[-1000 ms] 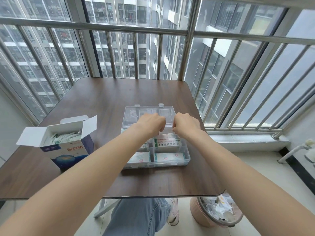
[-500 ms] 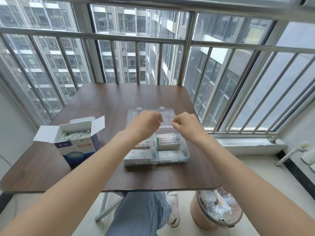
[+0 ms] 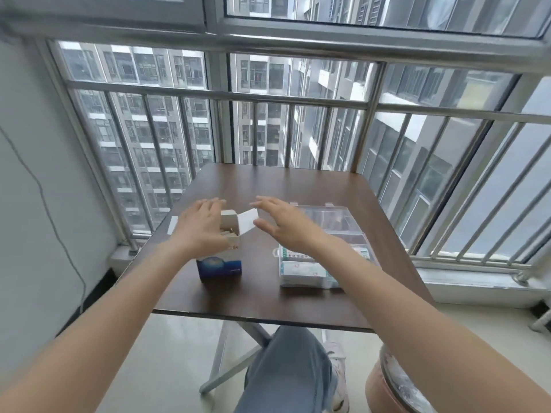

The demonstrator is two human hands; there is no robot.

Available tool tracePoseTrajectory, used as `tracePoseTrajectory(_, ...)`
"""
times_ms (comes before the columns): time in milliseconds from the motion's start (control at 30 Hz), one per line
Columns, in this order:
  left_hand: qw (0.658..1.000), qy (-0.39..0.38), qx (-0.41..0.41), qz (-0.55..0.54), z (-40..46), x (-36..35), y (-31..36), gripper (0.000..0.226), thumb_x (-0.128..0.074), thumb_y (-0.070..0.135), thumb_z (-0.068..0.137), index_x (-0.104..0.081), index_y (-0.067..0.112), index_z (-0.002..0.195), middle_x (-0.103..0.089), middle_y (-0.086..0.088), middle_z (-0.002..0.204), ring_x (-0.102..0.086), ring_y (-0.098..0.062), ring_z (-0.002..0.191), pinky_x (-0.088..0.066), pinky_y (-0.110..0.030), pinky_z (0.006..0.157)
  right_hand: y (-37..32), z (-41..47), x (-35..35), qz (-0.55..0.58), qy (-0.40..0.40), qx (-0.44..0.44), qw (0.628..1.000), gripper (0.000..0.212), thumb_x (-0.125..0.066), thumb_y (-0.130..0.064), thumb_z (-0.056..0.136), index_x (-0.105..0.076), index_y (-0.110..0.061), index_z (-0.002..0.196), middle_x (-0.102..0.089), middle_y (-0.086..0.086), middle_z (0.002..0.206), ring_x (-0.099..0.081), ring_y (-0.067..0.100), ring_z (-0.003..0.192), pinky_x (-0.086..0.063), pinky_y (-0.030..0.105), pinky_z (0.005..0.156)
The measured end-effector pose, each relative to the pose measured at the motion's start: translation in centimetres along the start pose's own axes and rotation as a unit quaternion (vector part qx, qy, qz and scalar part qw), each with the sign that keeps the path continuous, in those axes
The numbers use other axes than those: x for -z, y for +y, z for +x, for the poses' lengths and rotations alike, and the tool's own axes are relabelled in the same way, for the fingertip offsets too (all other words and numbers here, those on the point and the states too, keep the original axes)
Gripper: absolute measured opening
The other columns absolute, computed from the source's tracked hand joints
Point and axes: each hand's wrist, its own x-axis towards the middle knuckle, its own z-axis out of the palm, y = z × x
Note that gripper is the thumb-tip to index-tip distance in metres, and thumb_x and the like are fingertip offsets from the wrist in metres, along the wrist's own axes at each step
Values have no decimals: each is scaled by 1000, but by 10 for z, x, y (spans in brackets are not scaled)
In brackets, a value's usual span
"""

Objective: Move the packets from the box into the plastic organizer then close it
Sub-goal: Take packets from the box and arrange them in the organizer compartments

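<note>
A blue and white carton box [image 3: 220, 265] stands open on the brown table [image 3: 268, 302], left of centre. My left hand [image 3: 198, 231] lies over its top and left flap with fingers straight. My right hand [image 3: 281, 226] hovers beside it, fingers spread, by the raised white right flap [image 3: 248, 222]. The clear plastic organizer [image 3: 343, 225] sits to the right, partly behind my right forearm. White packets [image 3: 301, 271] fill its near compartments. I cannot tell whether its lid is down. The box's contents are hidden by my left hand.
A metal window railing [image 3: 292, 99] runs right behind the table's far edge. A pink waste bin [image 3: 393, 386] stands on the floor at lower right. My jeans-clad leg [image 3: 286, 374] is under the near table edge. A thin cable [image 3: 44, 201] hangs on the left wall.
Both hands left the organizer and moved left to the carton box. The camera tilted up and turned left, so the box now sits near the middle.
</note>
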Motion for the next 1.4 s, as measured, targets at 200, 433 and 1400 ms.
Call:
tracePoseTrajectory(200,998,-50,-28,23,-11,-5,-41,96,-69,27,76,-10,15,151,-30,-10,147,-27,-27,137,-23,-36,113,-22,5,-17,-30,3,-20,999,37,-42,-28,100,-52,-11,131,-56,9,129,-49,22,120,-35,29,95)
tracePoseTrajectory(433,986,110,-123,7,-54,-15,-42,89,-80,30,69,-33,17,143,-45,-2,137,-42,-21,127,-30,-26,101,-43,-11,-31,-143,86,91,982,18,-59,-18,90,-72,-15,102,-67,6,99,-55,25,92,-45,36,78)
tracePoseTrajectory(1400,985,100,-138,-22,-52,-21,-42,75,-81,16,63,-45,18,129,-51,0,125,-44,-23,116,-37,-31,94,-60,12,-60,-191,-26,96,977,11,-63,-20,84,-54,-13,82,-64,8,93,-56,31,84,-32,31,66)
